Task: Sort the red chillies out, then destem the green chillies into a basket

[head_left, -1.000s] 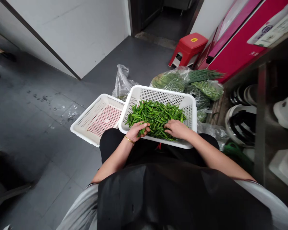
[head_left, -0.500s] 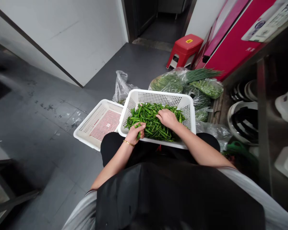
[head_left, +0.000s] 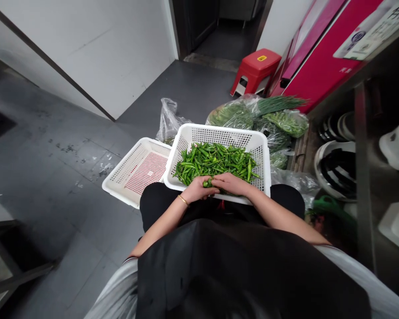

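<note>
A white perforated basket [head_left: 252, 138] rests across my lap, with a heap of green chili peppers [head_left: 216, 159] inside. At its near rim my two hands meet. My left hand [head_left: 199, 189] is closed around a few green chili peppers [head_left: 207, 182], whose ends show at the thumb. Against them presses my right hand [head_left: 228, 182], its fingers pinched at the same peppers; its fingertips are partly hidden. A second white basket [head_left: 121, 186] with a reddish bottom stands on the floor to the left, partly behind the first.
Bagged green vegetables [head_left: 234, 115] and a bundle of long green stalks [head_left: 281, 103] lie beyond the basket. A red stool [head_left: 261, 62] stands farther back. Shelves with bowls [head_left: 339, 168] line the right side; a white wall panel [head_left: 119, 57] rises at left.
My right hand has come out of the pepper heap toward me. My left hand has moved right, still holding peppers, and the two hands now touch at the near rim.
</note>
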A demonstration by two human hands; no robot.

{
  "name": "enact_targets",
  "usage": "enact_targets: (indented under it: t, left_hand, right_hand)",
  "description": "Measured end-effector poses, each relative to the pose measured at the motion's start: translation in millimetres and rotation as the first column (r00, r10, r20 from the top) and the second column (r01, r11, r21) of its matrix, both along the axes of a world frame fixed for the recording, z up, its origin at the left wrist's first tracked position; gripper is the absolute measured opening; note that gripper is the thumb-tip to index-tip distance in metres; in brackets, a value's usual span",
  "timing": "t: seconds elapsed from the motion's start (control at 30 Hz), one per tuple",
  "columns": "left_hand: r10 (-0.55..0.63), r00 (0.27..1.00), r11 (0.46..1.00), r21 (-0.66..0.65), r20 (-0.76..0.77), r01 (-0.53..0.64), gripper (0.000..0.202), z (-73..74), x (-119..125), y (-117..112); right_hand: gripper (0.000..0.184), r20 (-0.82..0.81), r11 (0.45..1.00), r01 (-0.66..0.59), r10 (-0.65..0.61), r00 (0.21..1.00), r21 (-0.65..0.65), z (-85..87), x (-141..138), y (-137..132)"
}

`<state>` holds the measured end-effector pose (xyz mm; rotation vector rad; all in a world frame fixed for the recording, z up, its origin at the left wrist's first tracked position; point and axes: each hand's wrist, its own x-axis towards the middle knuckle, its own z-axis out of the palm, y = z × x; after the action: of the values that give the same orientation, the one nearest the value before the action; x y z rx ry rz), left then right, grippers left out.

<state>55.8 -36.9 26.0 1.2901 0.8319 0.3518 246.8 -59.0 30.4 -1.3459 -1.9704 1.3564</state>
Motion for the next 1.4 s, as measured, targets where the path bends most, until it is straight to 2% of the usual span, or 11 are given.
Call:
enact_targets:
  t: [0.2,0.37,0.43,0.53,0.6,0.67,0.77,0.9,1.07,1.2,1.4]
  left_hand:
    - [0.034,0.999,0.999,0.002,0.040,-0.035,0.033,0.4,-1.2,-4.9]
    - [-0.014,0.997,0.999,0.052,0.080,0.010,0.032,2.5,-7.6,-10.6]
    - [0.006,0.998,0.999,0.039,0.069,-0.009,0.033,2.7,-8.9,-13.8]
    - [0.061,0.996,0.990,-0.130,0.071,-0.051,0.038,-0.1,-6.6,-18.8]
    - [0.126,0.986,0.955,-0.283,0.109,-0.091,0.042,-3.8,-3.9,-20.4]
    - [0.198,0.968,0.916,-0.380,0.155,-0.126,0.043,-8.3,-2.9,-18.7]
    - [0.328,0.927,0.868,-0.446,0.183,-0.219,0.040,-15.2,-6.1,-9.6]
    - [0.447,0.878,0.796,-0.524,0.169,-0.304,0.034,-21.5,-13.3,3.4]
    - [0.407,0.887,0.789,-0.574,0.218,-0.221,0.042,-22.2,-12.6,3.1]
    - [0.443,0.885,0.794,-0.520,0.142,-0.314,0.041,-19.9,-8.1,2.6]
    - [0.583,0.806,0.769,-0.388,0.099,-0.509,0.046,-8.7,-1.2,19.9]
  right_hand:
    - [0.046,-0.286,0.948,0.065,-0.159,0.945,-0.312,-3.0,-7.4,-19.0]
    - [0.048,-0.299,0.886,0.073,-0.231,0.926,-0.458,-8.2,-18.7,-32.6]
    - [0.050,-0.261,0.918,0.073,-0.186,0.947,-0.389,-6.8,-22.8,-37.0]
    - [0.050,0.018,0.988,0.140,-0.142,0.990,0.065,-3.5,-25.5,-39.1]
    - [0.046,0.276,0.919,0.115,-0.229,0.934,0.377,-3.6,-23.5,-33.5]
    - [0.042,0.457,0.861,0.045,-0.312,0.833,0.506,-7.0,-18.2,-19.8]
    - [0.040,0.618,0.863,-0.013,-0.350,0.704,0.504,-16.9,-7.2,11.2]
    - [0.035,0.768,0.943,-0.020,-0.257,0.587,0.331,-30.4,4.2,42.5]
    - [0.043,0.752,0.965,0.075,-0.244,0.612,0.252,-40.9,14.2,46.3]
    - [0.036,0.788,0.979,0.069,-0.195,0.584,0.191,-44.3,19.5,58.2]
    - [0.027,0.709,0.947,0.006,-0.246,0.661,0.322,-13.6,12.8,52.9]
